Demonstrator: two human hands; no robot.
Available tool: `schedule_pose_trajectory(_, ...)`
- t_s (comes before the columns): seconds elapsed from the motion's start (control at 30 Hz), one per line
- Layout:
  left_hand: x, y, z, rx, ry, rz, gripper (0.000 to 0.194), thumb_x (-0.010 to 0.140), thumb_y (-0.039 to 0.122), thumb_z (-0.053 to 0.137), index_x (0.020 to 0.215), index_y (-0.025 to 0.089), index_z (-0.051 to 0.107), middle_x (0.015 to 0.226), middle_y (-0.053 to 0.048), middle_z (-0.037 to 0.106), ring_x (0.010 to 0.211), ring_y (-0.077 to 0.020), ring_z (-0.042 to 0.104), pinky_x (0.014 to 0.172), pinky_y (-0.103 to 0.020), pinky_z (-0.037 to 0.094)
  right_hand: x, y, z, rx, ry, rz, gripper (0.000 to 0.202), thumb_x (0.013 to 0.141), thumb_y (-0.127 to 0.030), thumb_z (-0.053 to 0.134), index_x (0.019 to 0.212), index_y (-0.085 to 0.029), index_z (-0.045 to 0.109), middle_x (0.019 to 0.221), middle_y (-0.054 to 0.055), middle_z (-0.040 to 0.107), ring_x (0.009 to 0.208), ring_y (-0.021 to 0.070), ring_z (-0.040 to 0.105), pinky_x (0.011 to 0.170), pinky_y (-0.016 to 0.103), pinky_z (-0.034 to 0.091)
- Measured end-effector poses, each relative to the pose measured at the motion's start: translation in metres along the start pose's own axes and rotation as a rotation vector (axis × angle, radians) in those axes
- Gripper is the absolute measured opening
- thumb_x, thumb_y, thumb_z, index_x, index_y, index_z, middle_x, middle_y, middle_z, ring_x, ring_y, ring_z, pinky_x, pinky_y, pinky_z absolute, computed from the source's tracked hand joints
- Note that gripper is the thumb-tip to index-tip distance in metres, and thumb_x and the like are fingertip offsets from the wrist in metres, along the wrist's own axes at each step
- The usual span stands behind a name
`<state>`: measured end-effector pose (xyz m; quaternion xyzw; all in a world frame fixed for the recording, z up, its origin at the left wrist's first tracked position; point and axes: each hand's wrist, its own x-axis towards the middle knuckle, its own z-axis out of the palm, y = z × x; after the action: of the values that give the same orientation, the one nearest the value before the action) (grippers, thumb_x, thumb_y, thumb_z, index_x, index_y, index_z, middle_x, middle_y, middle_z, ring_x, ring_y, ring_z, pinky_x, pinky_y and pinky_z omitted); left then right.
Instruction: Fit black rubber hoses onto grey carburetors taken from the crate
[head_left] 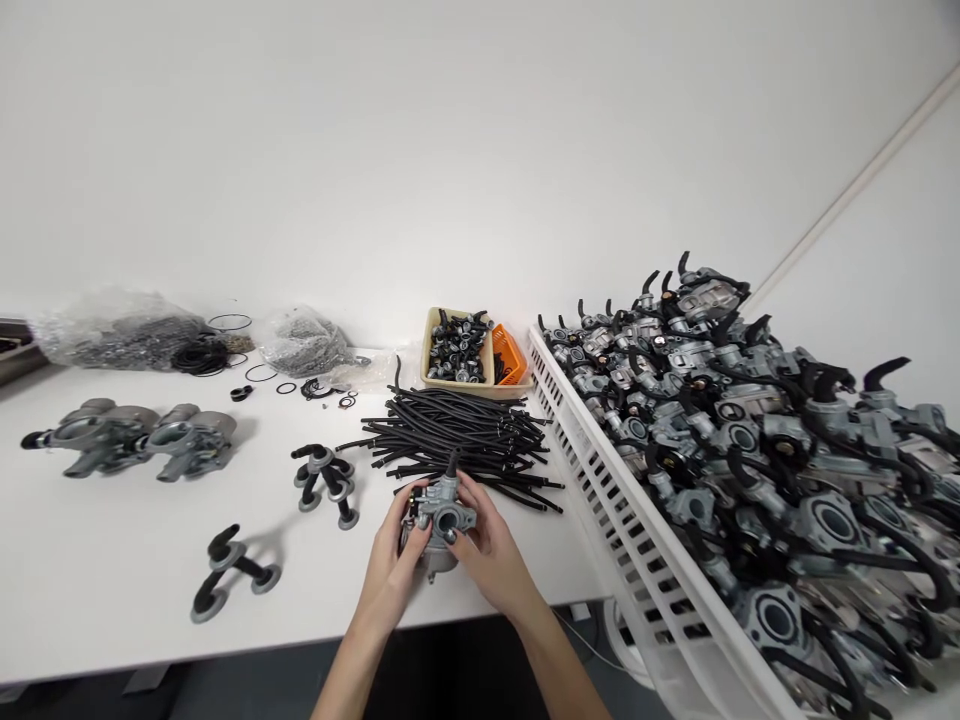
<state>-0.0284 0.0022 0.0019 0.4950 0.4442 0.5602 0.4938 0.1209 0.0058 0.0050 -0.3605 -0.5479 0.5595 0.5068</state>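
A grey metal carburetor (448, 520) with a short black hose stub on top is held just above the front part of the white table, its round opening facing me. My left hand (401, 545) grips its left side, thumb on the front. On the right side my right hand (486, 540) has its fingers round the body, thumb below the opening. Right behind both hands lies a pile of black rubber hoses (457, 430). To the left stand small grey caps with black elbows (322, 475), and nearer the front edge another such group (229, 570).
A white crate (645, 540) heaped with carburetors (739, 435) fills the right side. Two larger metal bodies (184, 440) sit at left. At the back are a cream tray (426, 345), an orange basket (508, 350), plastic bags (304, 340) and black rings (285, 388).
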Motion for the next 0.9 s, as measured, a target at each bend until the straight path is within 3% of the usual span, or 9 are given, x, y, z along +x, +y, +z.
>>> schedule_pose_trajectory(0.1,0.000,0.000,-0.002,0.017,-0.011,-0.002,0.049,0.087,0.055,0.054,0.127,0.026,0.053,0.134,-0.008,0.057,0.128,-0.0303,0.047,0.111,-0.045,0.030,0.007,0.001,0.000,-0.016,0.030,-0.025,0.051,0.075,-0.039,0.076,0.123,-0.025,0.063,0.125,0.010,0.066,0.115,0.0264,0.061,0.103,0.042,0.047)
schedule_pose_trajectory(0.17,0.002,-0.001,-0.001,0.017,-0.037,0.003,0.051,0.087,0.057,0.052,0.128,0.027,0.052,0.136,-0.008,0.055,0.129,-0.0300,0.046,0.111,-0.044,0.031,0.009,0.000,-0.003,-0.024,0.076,-0.054,0.051,0.071,-0.039,0.079,0.118,-0.024,0.066,0.120,0.010,0.068,0.110,0.0267,0.063,0.100,0.042,0.049)
schedule_pose_trajectory(0.33,0.003,-0.001,0.008,-0.172,-0.031,0.000,0.085,0.072,0.083,0.044,0.133,0.024,0.051,0.142,-0.013,0.051,0.132,-0.0359,0.043,0.105,-0.045,0.040,0.006,-0.012,-0.007,-0.023,0.103,-0.139,0.047,0.074,-0.043,0.076,0.117,-0.027,0.065,0.117,0.010,0.067,0.107,0.0256,0.064,0.095,0.038,0.051)
schedule_pose_trajectory(0.43,-0.003,-0.003,0.011,-0.422,-0.055,-0.117,0.099,0.067,0.089,0.039,0.142,0.025,0.042,0.140,-0.014,0.054,0.126,-0.0373,0.051,0.098,-0.047,0.047,0.003,-0.024,0.000,-0.046,0.008,-0.181,0.046,0.076,-0.044,0.073,0.118,-0.030,0.064,0.123,0.009,0.063,0.106,0.0259,0.064,0.086,0.035,0.054)
schedule_pose_trajectory(0.57,-0.010,-0.010,-0.001,-0.644,-0.049,-0.362,0.096,0.070,0.089,0.035,0.140,0.025,0.047,0.117,-0.013,0.069,0.109,-0.0367,0.064,0.088,-0.049,0.053,0.001,-0.036,0.014,-0.287,-0.126,-0.109,0.053,0.078,-0.031,0.071,0.129,-0.031,0.056,0.131,0.008,0.058,0.118,0.0272,0.057,0.081,0.032,0.054)
schedule_pose_trajectory(0.63,-0.010,-0.011,-0.008,-0.715,-0.010,-0.468,0.093,0.072,0.087,0.036,0.140,0.025,0.047,0.108,-0.013,0.073,0.101,-0.0358,0.068,0.081,-0.049,0.055,0.005,-0.039,0.017,-0.369,-0.164,-0.097,0.052,0.080,-0.027,0.068,0.131,-0.031,0.053,0.131,0.007,0.059,0.117,0.0256,0.058,0.082,0.032,0.054)
schedule_pose_trajectory(0.7,-0.008,-0.008,-0.011,-0.751,0.048,-0.534,0.088,0.076,0.082,0.040,0.142,0.024,0.044,0.105,-0.013,0.074,0.093,-0.0340,0.070,0.074,-0.046,0.057,0.013,-0.041,0.013,-0.431,-0.173,-0.156,0.039,0.085,-0.026,0.063,0.123,-0.030,0.059,0.126,0.006,0.062,0.113,0.0240,0.059,0.090,0.035,0.051)
schedule_pose_trajectory(0.77,-0.005,-0.001,-0.010,-0.778,0.084,-0.547,0.081,0.080,0.075,0.045,0.143,0.026,0.040,0.109,-0.013,0.073,0.086,-0.0315,0.072,0.065,-0.042,0.058,0.027,-0.041,0.002,-0.530,-0.088,-0.257,0.022,0.089,-0.025,0.057,0.109,-0.027,0.066,0.120,0.006,0.065,0.111,0.0236,0.059,0.098,0.038,0.046)
schedule_pose_trajectory(0.9,-0.001,0.013,-0.003,-0.856,0.104,-0.524,0.071,0.084,0.064,0.051,0.143,0.026,0.040,0.117,-0.014,0.069,0.079,-0.0301,0.072,0.050,-0.035,0.055,0.060,-0.035,-0.033,-0.837,0.231,-0.302,0.023,0.089,-0.022,0.053,0.105,-0.024,0.069,0.108,0.009,0.068,0.104,0.0269,0.060,0.097,0.046,0.045)
